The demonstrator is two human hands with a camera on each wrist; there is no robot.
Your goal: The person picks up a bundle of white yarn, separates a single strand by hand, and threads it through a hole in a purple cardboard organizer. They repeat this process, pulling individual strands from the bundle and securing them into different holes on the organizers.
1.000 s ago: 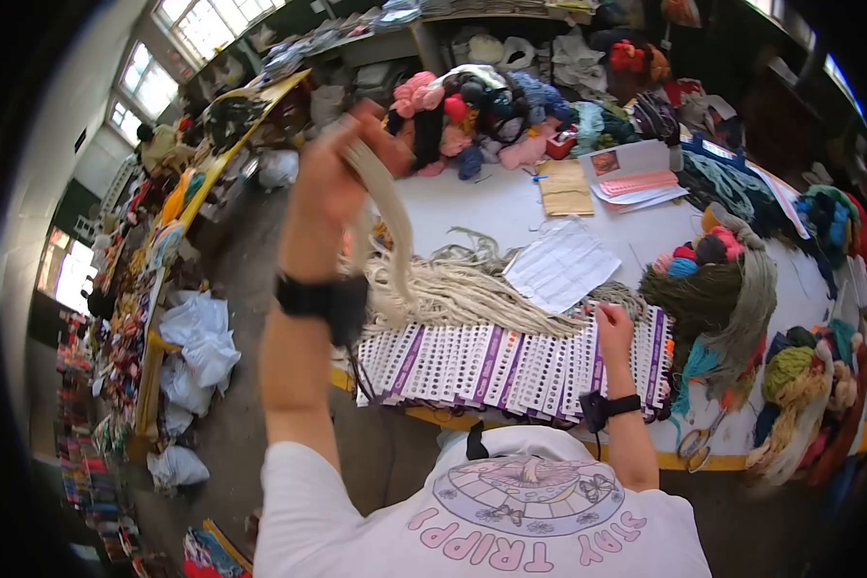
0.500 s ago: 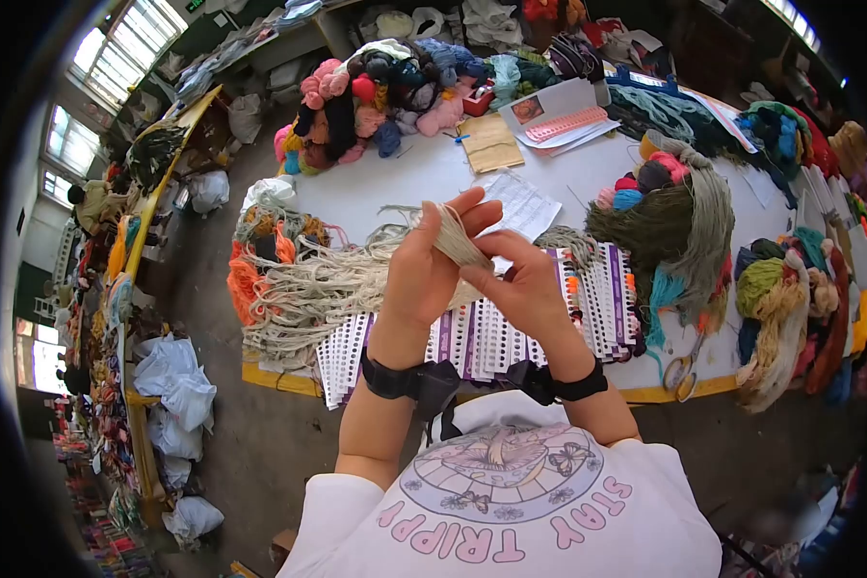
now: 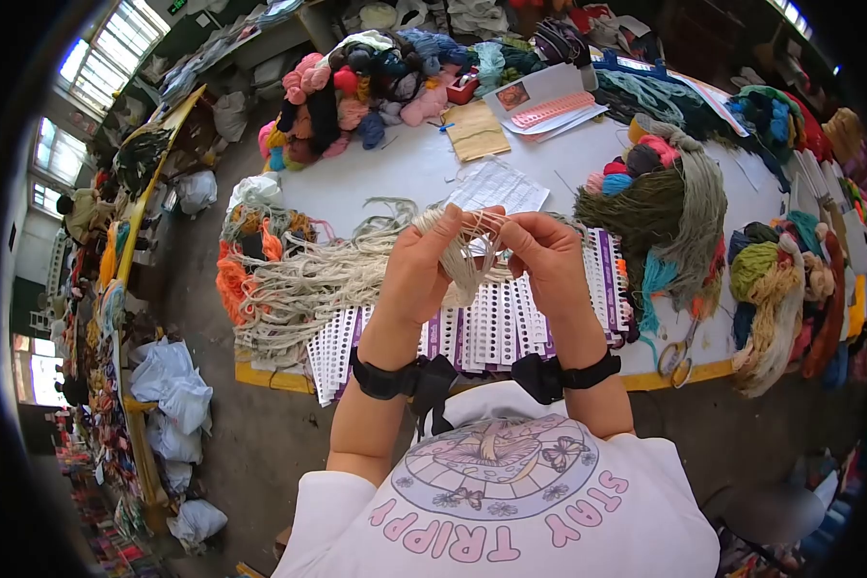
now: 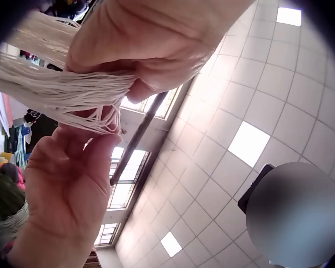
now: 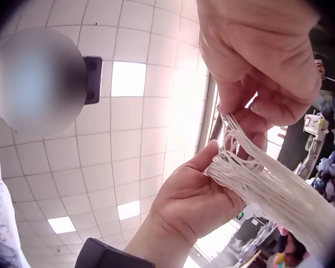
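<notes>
A looped skein of cream yarn [image 3: 460, 268] hangs between both hands, raised over the near side of the table. My left hand [image 3: 416, 270] grips the bundle, its thumb lying across the strands. With thumb and fingertips, my right hand [image 3: 552, 258] pinches a few strands at the skein's edge and holds them apart from the rest. Close up in the right wrist view, thin loops of the yarn [image 5: 268, 187] stretch from the bundle to the right fingertips. Below the hands, punched white-and-purple cards [image 3: 491, 332] lie in an overlapping row.
Many cream skeins [image 3: 308, 279] are heaped left of the hands, beside orange yarn [image 3: 233, 284]. A paper sheet [image 3: 501, 185] lies behind them. On the right are an olive yarn pile [image 3: 636, 207] and scissors [image 3: 677, 356] near the yellow table edge [image 3: 713, 372].
The left hand brought the cream skein from the upper left to in front of the chest. The right hand rose from the cards to the skein and now draws strands out to the right.
</notes>
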